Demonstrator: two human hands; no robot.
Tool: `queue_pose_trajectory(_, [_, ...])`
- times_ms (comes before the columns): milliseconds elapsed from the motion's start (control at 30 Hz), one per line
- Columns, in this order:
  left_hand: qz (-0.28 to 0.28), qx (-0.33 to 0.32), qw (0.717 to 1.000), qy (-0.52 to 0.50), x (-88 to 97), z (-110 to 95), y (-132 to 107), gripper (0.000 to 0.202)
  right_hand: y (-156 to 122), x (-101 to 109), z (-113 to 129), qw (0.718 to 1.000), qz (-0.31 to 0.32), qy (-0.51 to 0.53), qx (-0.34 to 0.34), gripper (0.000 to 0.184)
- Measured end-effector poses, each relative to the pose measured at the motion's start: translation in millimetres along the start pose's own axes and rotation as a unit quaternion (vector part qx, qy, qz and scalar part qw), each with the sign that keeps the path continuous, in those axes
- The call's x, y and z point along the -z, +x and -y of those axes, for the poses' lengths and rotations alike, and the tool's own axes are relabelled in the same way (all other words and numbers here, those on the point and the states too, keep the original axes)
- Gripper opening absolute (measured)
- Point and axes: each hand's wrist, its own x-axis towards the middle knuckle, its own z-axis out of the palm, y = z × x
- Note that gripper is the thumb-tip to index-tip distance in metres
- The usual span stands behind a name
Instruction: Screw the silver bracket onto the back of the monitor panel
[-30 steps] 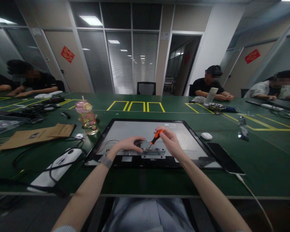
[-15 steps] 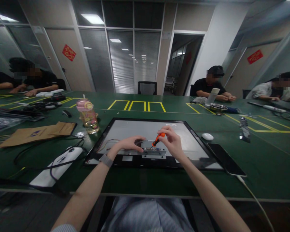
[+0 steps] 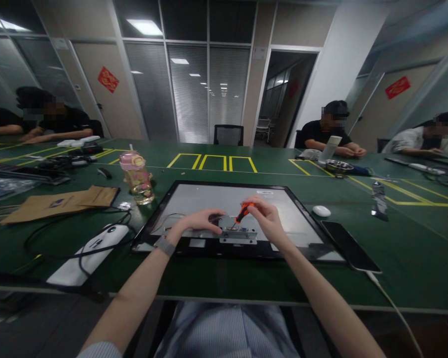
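A flat display panel [image 3: 194,196] with a black frame lies on the green table in front of me. Near its front edge is a metal bracket [image 3: 239,237] with small connectors, beside a blurred part that looks like a circuit board. Curved around the left end of this assembly is my left hand [image 3: 201,220], thumb toward me and fingers on the far side. An orange and black screwdriver [image 3: 243,213] is pinched in my right hand [image 3: 265,214], tilted with its shaft pointing down-left at the bracket. Its tip is too small to make out clearly.
At left stand a pink-lidded bottle [image 3: 136,179], a brown paper envelope [image 3: 59,204] and a white power strip-like case [image 3: 87,256] with black cables. To the right lie a white earbud case [image 3: 321,211] and a phone [image 3: 351,246] on a cable. Several people sit across the table.
The screwdriver leans a little more to the right, and my right fingers have shifted slightly on its handle. My left hand stays in place. The view has moved slightly.
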Motion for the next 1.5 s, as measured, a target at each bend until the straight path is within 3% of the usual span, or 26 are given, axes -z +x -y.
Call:
queue_pose_trajectory(267, [-0.003, 0.005, 1.0, 0.014, -0.2, 2, 1, 0.073, -1, 1, -4, 1.0, 0.005, -0.001, -0.016, 0.031])
queue_pose_trajectory(467, [0.001, -0.01, 1.0, 0.022, -0.8, 3, 1, 0.071, -4, -6, -11, 0.991, -0.112, -0.072, 0.023, 0.018])
queue_pose_trajectory(700, [-0.005, -0.007, 1.0, 0.009, -1.0, 3, 1, 0.071, -5, -7, -8, 1.0, -0.022, 0.011, -0.011, 0.037])
queue_pose_trajectory(933, [0.001, -0.008, 1.0, 0.011, -0.4, 4, 1, 0.071, -4, -11, -13, 0.993, -0.106, -0.055, 0.02, 0.021])
queue_pose_trajectory(1167, [0.002, 0.002, 1.0, 0.007, 0.0, 2, 0, 0.073, -4, -7, -6, 0.999, -0.049, 0.003, -0.016, 0.028])
queue_pose_trajectory(1367, [0.0, 0.004, 1.0, 0.014, -0.7, 0, 0, 0.073, -2, -5, -19, 0.993, -0.115, -0.021, -0.028, 0.021])
queue_pose_trajectory(1500, [-0.001, 0.01, 1.0, 0.02, 0.2, -3, -1, 0.074, -2, -2, -20, 0.997, -0.072, 0.004, -0.037, 0.027])
